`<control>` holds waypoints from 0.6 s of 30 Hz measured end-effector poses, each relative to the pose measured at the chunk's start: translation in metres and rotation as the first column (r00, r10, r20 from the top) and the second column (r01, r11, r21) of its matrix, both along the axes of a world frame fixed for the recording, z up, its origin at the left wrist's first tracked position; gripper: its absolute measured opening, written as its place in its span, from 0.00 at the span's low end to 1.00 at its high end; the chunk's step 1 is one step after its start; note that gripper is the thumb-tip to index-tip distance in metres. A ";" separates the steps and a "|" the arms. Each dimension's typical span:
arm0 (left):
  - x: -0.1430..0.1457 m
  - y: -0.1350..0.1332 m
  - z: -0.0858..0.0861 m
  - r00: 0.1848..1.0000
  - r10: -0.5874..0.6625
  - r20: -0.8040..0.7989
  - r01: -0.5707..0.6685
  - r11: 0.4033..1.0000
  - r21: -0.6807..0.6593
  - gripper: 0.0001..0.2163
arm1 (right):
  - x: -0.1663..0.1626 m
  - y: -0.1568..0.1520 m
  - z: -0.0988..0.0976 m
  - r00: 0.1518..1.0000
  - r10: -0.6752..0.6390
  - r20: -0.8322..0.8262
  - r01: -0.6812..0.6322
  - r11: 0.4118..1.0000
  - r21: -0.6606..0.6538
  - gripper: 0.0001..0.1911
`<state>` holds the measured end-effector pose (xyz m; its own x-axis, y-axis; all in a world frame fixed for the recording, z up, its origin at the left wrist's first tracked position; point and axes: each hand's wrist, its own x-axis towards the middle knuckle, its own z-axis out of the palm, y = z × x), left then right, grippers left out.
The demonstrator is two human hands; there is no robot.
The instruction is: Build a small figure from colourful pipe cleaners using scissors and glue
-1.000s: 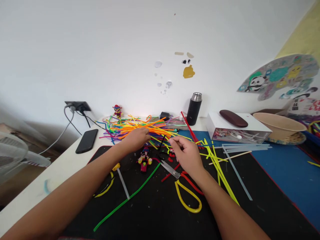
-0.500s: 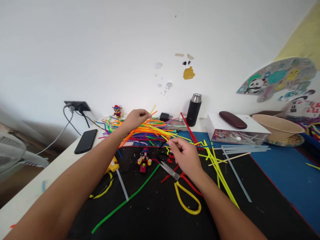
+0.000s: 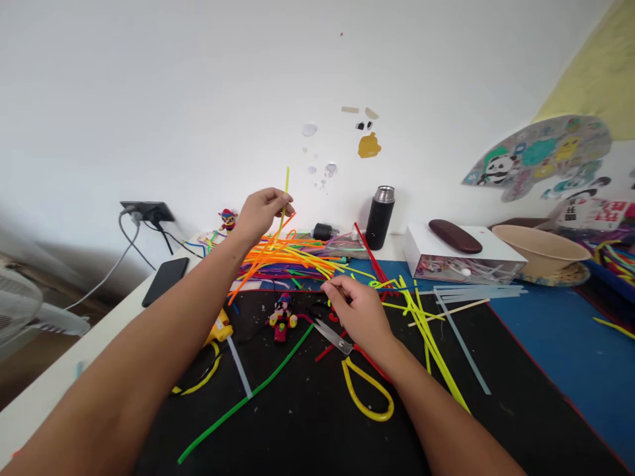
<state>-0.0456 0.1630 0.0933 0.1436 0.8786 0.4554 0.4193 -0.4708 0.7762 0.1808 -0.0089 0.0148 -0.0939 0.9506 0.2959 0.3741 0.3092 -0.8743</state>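
Observation:
My left hand (image 3: 260,210) is raised over a heap of coloured pipe cleaners (image 3: 292,256) at the back of the table. Its fingers pinch a yellow-green pipe cleaner (image 3: 286,192) that stands nearly upright, and a few orange ones lift with it. My right hand (image 3: 358,311) rests lower, on the black mat (image 3: 307,423), fingers curled in a pinch on something small I cannot make out. Just under it lie scissors (image 3: 354,367) with yellow handles. A small pipe-cleaner figure (image 3: 282,318) sits on the mat between my hands.
A long green pipe cleaner (image 3: 238,403) and yellow ones (image 3: 436,350) lie across the mat. A black phone (image 3: 165,280), a black flask (image 3: 380,217), a white box (image 3: 461,259) with a dark case, a bowl (image 3: 543,250) and a fan (image 3: 24,311) stand around.
My left hand rose from the heap, pulling a yellow-green pipe cleaner upward. My right hand shifted slightly left and lower, staying pinched.

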 end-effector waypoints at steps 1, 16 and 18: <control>0.002 -0.002 0.001 1.000 -0.014 0.021 0.014 1.000 -0.020 0.13 | 0.000 0.000 -0.001 1.000 0.003 0.002 -0.003 1.000 0.001 0.15; 0.037 -0.052 0.020 0.962 -0.230 0.148 0.222 0.973 0.069 0.10 | -0.003 0.000 -0.005 0.997 0.038 -0.067 -0.043 0.996 -0.078 0.15; 0.040 -0.058 0.020 0.942 -0.279 0.186 0.286 0.958 -0.009 0.11 | -0.001 0.001 -0.002 0.986 0.016 -0.168 -0.037 0.992 -0.121 0.16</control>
<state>-0.0052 0.1048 0.1138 0.3061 0.8299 0.4665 0.1239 -0.5205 0.8448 0.1798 -0.0079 0.0130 -0.0790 0.9786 0.1898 0.2129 0.2026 -0.9558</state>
